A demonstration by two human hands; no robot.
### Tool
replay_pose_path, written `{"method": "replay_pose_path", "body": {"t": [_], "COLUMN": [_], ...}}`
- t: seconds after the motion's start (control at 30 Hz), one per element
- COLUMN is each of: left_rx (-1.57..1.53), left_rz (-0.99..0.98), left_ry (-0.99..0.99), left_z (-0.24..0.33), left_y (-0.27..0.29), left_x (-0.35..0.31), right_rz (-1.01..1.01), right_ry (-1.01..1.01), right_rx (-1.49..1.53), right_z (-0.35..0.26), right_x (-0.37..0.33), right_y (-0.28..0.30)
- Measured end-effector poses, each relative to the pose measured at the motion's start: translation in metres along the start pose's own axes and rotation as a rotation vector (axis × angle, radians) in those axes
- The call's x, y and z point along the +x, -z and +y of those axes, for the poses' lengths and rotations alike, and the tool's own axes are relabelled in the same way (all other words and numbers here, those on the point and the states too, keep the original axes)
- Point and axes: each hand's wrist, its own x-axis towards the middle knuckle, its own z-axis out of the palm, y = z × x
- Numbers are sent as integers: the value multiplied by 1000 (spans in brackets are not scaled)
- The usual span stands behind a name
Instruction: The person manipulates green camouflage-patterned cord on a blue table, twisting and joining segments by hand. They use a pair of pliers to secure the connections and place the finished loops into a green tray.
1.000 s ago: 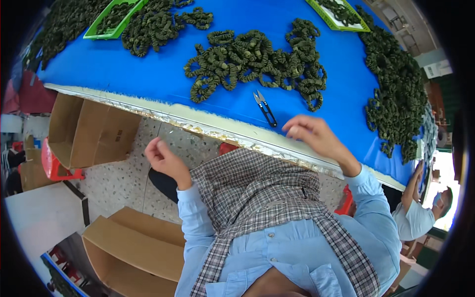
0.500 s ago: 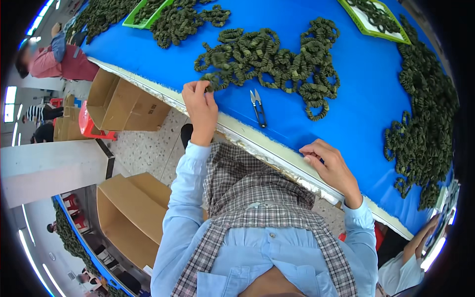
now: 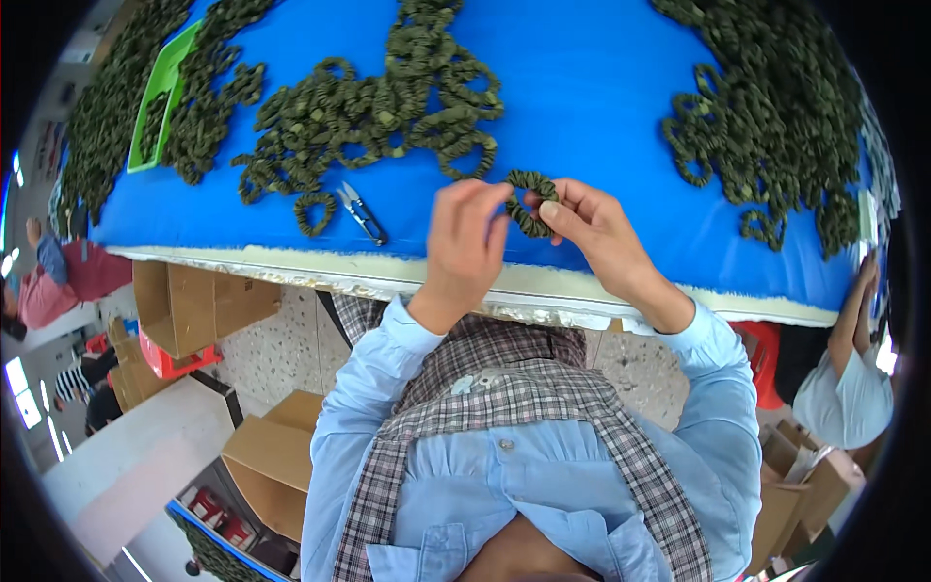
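Observation:
Above the table's near edge, my right hand (image 3: 606, 238) pinches a small dark green scrunchie (image 3: 517, 226), a ring of gathered fabric, between thumb and fingers. My left hand (image 3: 465, 242) is at the ring's left side, its fingers smeared by motion, so whether they grip the ring cannot be made out. Left of that hand, a pair of thread snips (image 3: 363, 215) with dark handles lies on the blue table cover (image 3: 582, 87). One single scrunchie (image 3: 313, 213) rests beside the snips. Beyond them spreads a loose pile of like scrunchies (image 3: 388, 112).
A larger heap of scrunchies (image 3: 786, 107) covers the right side. More lie at the left around a green tray (image 3: 155, 102). Cardboard boxes (image 3: 199, 306) and a red stool (image 3: 175, 354) stand left below the table. Another person (image 3: 844, 388) is at the far right.
My left hand has left the pile's edge and come over to my right hand. A scrunchie is now in my right hand, which held nothing before. The view has turned to the right.

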Motion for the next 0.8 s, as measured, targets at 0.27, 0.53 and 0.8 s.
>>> {"method": "replay_pose_path", "body": {"t": [0.27, 0.53, 0.8], "left_rx": [466, -206, -1171], "left_rz": [-134, -199, -403], "left_ry": [276, 390, 931], "left_z": [-47, -19, 18], "left_y": [55, 41, 11], "left_x": [-35, 1, 20], "right_rz": [128, 241, 294], "right_ry": [108, 72, 135], "right_rx": [150, 366, 408], "right_z": [12, 12, 22], "right_x": [-19, -35, -36], "right_y": [12, -1, -26]}}
